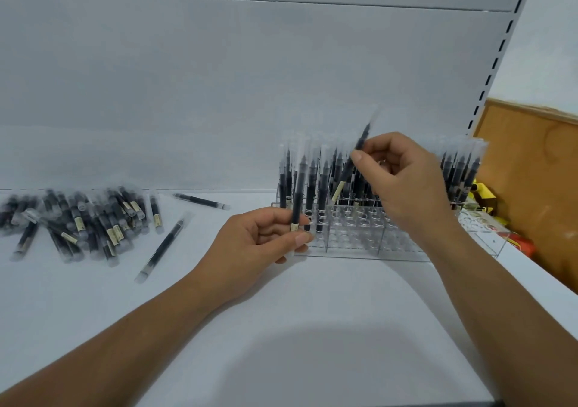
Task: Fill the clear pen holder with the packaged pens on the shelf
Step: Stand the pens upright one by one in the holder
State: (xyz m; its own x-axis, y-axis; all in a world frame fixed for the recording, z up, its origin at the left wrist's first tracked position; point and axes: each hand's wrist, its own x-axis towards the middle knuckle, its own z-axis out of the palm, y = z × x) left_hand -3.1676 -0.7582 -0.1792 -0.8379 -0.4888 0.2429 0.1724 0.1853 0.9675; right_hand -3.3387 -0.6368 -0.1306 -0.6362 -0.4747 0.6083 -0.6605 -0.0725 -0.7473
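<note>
Black plastic-wrapped pens (309, 188) are standing in the clear acrylic pen holder's (353, 238) far rows. The left hand (259, 244) and right hand (406, 184) are each pinching one.

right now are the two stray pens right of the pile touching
Apart. Head view shows bare shelf between the far pen and the near pen.

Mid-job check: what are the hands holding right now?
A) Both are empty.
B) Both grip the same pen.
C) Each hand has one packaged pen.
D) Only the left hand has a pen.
C: the left hand grips an upright pen before the pen holder, and the right hand pinches a tilted pen above it.
</note>
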